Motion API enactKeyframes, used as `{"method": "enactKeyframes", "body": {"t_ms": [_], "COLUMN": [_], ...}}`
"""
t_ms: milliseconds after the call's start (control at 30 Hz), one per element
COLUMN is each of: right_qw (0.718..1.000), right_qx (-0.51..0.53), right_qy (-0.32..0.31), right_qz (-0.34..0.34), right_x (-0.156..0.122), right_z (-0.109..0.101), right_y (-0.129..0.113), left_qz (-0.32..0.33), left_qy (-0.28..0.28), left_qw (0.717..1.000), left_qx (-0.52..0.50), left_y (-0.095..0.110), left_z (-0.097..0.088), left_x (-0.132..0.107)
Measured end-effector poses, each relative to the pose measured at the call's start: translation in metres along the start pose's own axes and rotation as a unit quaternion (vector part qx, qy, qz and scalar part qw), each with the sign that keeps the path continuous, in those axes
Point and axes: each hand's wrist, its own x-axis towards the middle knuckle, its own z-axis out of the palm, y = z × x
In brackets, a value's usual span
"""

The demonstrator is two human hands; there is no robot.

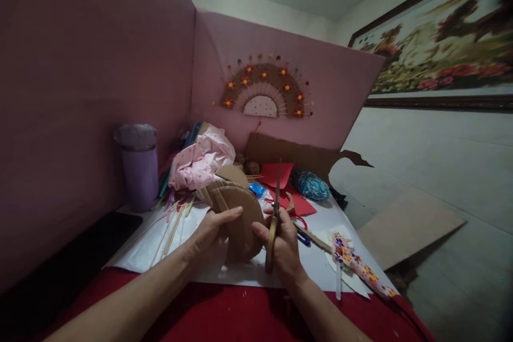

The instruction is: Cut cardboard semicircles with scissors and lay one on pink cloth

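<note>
My left hand [214, 230] is closed on a rounded piece of brown cardboard [242, 214], its thumb lying on the near face. In my right hand [284, 240] is a pair of scissors [272, 240] with dark gold handles, blades pointing up and away from me. The blades look closed. My right thumb reaches to the right edge of the cardboard. Right behind the held piece are more curved cardboard pieces [231, 175]; whether they are in my left hand too, I cannot tell. Both hands are above the white-covered table [196, 272].
On the left stand a purple tumbler [140, 171], pink dotted cloth [204, 157] and thin wooden sticks [173, 232]. Red sheets [300, 200], blue yarn [312, 186] and a flower-patterned glue gun [360, 267] lie right. A decorated cardboard arch [264, 72] hangs on the pink panel behind.
</note>
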Motion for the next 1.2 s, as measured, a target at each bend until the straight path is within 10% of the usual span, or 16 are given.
{"method": "enactKeyframes", "body": {"t_ms": [1200], "right_qw": [0.995], "right_qx": [0.064], "right_qy": [-0.054], "right_qz": [0.047], "right_x": [-0.004], "right_z": [0.004], "right_y": [0.008], "left_qz": [0.069], "left_qy": [0.113], "left_qw": [0.985], "left_qx": [-0.107], "left_y": [0.004], "left_z": [-0.002], "left_x": [0.013]}}
